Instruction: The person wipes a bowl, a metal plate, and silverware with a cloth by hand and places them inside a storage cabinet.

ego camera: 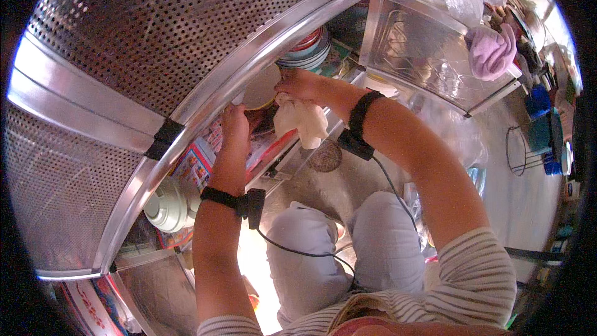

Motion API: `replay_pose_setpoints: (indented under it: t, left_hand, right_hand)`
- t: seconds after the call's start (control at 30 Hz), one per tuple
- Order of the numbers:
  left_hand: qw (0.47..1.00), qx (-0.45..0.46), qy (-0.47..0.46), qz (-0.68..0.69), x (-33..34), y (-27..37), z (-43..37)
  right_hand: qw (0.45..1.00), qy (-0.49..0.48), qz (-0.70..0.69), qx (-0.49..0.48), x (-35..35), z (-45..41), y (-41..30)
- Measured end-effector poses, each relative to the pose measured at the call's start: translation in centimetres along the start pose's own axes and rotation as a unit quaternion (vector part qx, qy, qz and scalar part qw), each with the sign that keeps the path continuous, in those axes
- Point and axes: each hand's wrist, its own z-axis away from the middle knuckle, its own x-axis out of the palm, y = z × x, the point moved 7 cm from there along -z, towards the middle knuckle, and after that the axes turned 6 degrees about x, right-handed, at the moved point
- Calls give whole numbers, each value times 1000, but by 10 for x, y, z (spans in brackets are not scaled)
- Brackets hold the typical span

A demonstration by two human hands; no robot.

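Note:
Both my hands reach into a metal cabinet below its perforated metal top. My right hand point(298, 85) has its fingers at the right rim of a pale bowl point(262, 88), and a cream cloth point(301, 121) hangs below that hand. Close to the bowl's lower left side is my left hand point(235, 119); its fingertips are partly hidden by the cabinet's edge, so its grip is unclear. A stack of plates point(305, 58) with red and blue rims stands just beyond the right hand. Lower left in the cabinet lies a stack of pale green bowls point(168, 207).
The cabinet's metal frame edge point(280, 32) runs close above both hands. An opened door panel point(410, 46) stands at the right with a pink cloth point(492, 51) over it. A round woven-looking object point(325, 156) lies on the floor. Wrist straps with cables are on both arms.

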Motion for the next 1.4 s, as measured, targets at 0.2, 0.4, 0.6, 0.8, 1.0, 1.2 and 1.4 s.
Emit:
replay_pose_setpoints:
  t: [0.2,0.4,0.6,0.8,1.0,1.2,1.4]
  left_hand:
    - [975,116,21,-186,5,27,6]
    - [1000,8,-11,14,-22,-16,-38]
    - [998,6,-4,70,-42,-35,-66]
    - [988,147,28,-48,-10,31,-11]
    - [934,308,-153,-101,184,54,170]
    - [785,140,-563,-218,332,-68,251]
    - [586,-101,-710,-378,385,-234,313]
  right_hand:
    - [980,-9,-125,154,-11,8,-11]
    - [935,63,-301,176,12,-16,15]
    - [980,-16,-135,147,-8,10,-12]
    - [964,-32,-184,189,-73,136,-26]
    - [922,113,-256,269,-130,372,-30]
    - [875,211,-178,397,-81,596,11]
    - [640,412,-350,546,103,765,115]
